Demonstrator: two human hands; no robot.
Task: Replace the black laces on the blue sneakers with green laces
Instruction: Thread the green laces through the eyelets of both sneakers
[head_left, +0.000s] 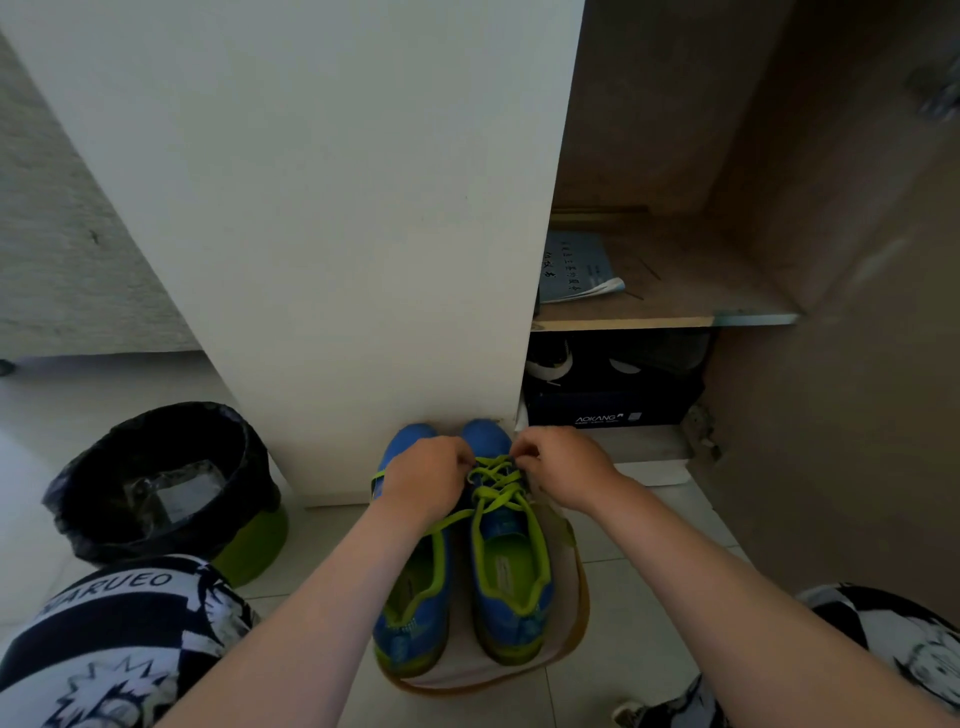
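Fingers (464, 456) of left hand (426, 480) and right hand (563, 467) curled, pinching green lace (496, 491) at toe end of right-side blue sneaker (511, 577) — pair on floor, toes against white cabinet (337, 260).

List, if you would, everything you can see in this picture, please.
sneakers: two, blue, side by side on the mat.
green laces: at least one, green, crossed over the right sneaker.
mat: one, beige, on the floor.
bin: one, green with black liner, floor at left.
booklet: one, pale blue, cabinet shelf.
shoebox: one, dark, below the shelf.
left hand: one, fingers pinching the green laces near the toe.
right hand: one, fingers pinching the same laces.
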